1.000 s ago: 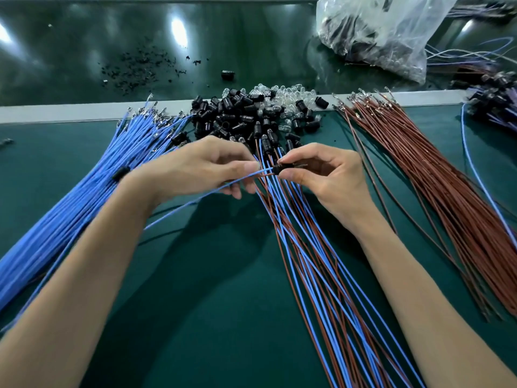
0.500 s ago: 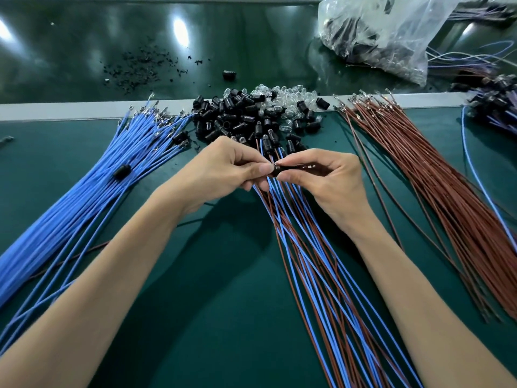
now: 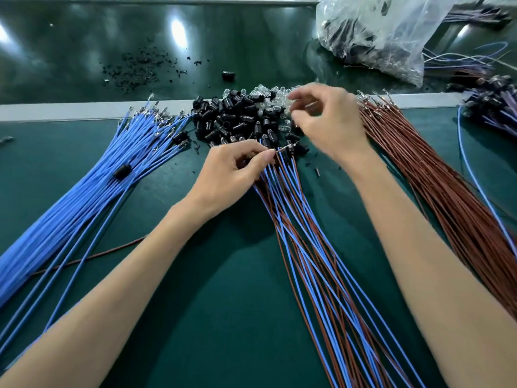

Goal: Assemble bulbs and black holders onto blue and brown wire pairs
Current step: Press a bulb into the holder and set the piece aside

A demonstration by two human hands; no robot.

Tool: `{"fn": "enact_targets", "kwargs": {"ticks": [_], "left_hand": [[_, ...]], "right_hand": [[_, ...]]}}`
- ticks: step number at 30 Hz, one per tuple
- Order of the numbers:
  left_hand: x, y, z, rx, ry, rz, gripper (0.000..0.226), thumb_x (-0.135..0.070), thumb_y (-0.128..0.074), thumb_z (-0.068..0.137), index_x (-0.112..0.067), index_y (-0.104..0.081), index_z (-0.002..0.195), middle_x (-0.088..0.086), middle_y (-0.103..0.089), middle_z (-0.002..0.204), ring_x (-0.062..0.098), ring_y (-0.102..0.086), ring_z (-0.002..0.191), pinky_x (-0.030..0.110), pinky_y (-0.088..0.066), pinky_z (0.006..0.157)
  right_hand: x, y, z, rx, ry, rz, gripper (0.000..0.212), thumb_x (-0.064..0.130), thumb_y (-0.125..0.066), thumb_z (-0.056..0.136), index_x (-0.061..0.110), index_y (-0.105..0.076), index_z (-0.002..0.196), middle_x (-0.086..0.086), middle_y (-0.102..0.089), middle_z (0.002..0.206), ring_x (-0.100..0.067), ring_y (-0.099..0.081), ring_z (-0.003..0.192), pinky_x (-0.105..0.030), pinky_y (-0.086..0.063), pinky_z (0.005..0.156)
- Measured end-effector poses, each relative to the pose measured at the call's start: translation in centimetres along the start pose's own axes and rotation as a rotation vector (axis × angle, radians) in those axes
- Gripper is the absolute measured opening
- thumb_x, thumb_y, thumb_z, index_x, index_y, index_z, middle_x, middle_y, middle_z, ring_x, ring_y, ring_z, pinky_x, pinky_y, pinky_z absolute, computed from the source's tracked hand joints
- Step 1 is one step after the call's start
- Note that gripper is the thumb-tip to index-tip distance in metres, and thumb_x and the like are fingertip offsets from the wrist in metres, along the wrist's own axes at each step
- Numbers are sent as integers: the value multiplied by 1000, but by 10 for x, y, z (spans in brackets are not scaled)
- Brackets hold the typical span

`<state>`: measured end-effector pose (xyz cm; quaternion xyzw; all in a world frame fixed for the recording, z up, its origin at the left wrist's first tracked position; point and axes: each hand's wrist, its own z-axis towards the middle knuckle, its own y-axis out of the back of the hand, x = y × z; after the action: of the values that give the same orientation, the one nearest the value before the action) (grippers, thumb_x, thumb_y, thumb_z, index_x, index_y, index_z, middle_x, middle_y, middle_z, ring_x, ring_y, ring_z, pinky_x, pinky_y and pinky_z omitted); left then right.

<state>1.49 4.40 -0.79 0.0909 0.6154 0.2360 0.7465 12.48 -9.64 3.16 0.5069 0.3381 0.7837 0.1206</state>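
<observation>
My left hand (image 3: 237, 169) pinches the end of a blue and brown wire pair, and a black holder (image 3: 291, 148) sits at that wire tip just past my fingertips. My right hand (image 3: 327, 121) is blurred above the pile of clear bulbs (image 3: 268, 96), thumb and forefinger curled close together; whether they hold a bulb I cannot tell. Loose black holders (image 3: 232, 119) lie heaped left of the bulbs. Paired blue and brown wires (image 3: 307, 247) fan toward me between my arms.
A bundle of blue wires (image 3: 84, 205) lies at left, a bundle of brown wires (image 3: 447, 191) at right. At the back right sits a plastic bag (image 3: 377, 32), with finished wired holders (image 3: 492, 107) at the far right. Black scraps (image 3: 140, 68) dot the belt behind a grey strip (image 3: 70, 110).
My right hand let go of the holder and moved up and right to the bulb pile. My left hand stayed, keeping hold of the wire end with the holder on it.
</observation>
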Motion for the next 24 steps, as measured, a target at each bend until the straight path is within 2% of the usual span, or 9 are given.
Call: {"fn": "enact_targets", "kwargs": {"ticks": [1,3,7,11,13,18,22,24], "left_hand": [[2,-1,-1,-20,-54,60,16,-18,-60,93,-8,-71,86,2,-61,63,16,-54,58,30,-44,57],[7,-3,-1,-25,-139,134,15,-16,-60,93,-5,-70,88,3,-68,77,16,-62,69,34,-52,62],[12,-4,-2,-8,-148,66,12,-16,-58,93,-10,-68,91,-7,-70,74,6,-63,63,32,-54,60],[11,-5,-2,-12,-141,14,7,-15,-60,92,-18,-65,87,-10,-66,67,-2,-59,59,14,-46,60],[10,-5,-3,-7,-106,-14,7,-15,-62,91,-17,-64,85,-8,-65,65,-3,-58,58,11,-43,60],[8,-4,-3,-12,-55,-41,9,-15,-63,91,-15,-66,83,-5,-66,65,1,-56,58,21,-48,60],[7,-3,-3,-8,-33,-55,9,-15,-63,91,-12,-68,84,0,-68,68,2,-57,59,28,-50,62],[6,-3,-3,-8,-31,-49,10,-15,-63,91,-9,-68,85,1,-68,68,4,-58,59,30,-51,62]], "right_hand": [[0,-7,10,81,-10,-198,29,6,-61,82,16,-71,107,-3,-71,99,-18,-66,93,-19,-49,86],[-1,-23,23,244,-82,-399,31,10,-63,83,19,-70,112,-9,-67,116,-23,-61,107,-27,-48,93],[5,-34,24,180,-181,-487,35,7,-56,81,16,-67,113,-12,-63,116,-31,-60,107,-35,-50,86],[1,-34,21,191,-143,-479,29,5,-57,84,13,-66,110,-13,-62,114,-31,-59,106,-36,-49,86],[-5,-33,20,190,-113,-453,20,11,-60,88,15,-68,106,-11,-64,112,-28,-58,107,-36,-49,87],[-17,-32,16,102,-81,-344,12,22,-67,87,21,-71,97,-4,-70,102,-22,-61,100,-33,-49,88],[-23,-32,15,13,-20,-257,10,18,-67,87,17,-72,94,-1,-71,97,-19,-62,95,-29,-46,84],[-22,-30,13,-88,41,-185,7,13,-65,89,11,-70,92,-4,-69,95,-18,-62,90,-24,-43,82]]}}
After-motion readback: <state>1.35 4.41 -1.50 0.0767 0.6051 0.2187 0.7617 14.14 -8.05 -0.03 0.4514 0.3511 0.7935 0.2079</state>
